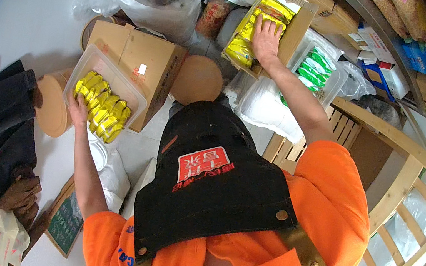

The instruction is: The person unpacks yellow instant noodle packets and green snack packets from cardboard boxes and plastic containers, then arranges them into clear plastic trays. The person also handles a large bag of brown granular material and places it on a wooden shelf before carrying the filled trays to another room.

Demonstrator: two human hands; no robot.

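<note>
My left hand [79,110] grips the near left side of a translucent plastic tub [137,97], which is tilted. A row of yellow foil packets [103,104] lies inside it, beside my fingers. Farther off and to the right, my right hand [267,38] reaches into an open cardboard box [300,29]. Its fingers are spread over more yellow packets [276,9] and touch them. My right thumb is hidden, and no packet is lifted.
A large cardboard carton [164,70] stands behind the tub, next to a round brown lid [197,80]. Right of the open box is a clear tub [332,87] with green-and-white packets [315,70]. A wooden-railed frame [403,182] and a loaded shelf [382,30] bound the right side.
</note>
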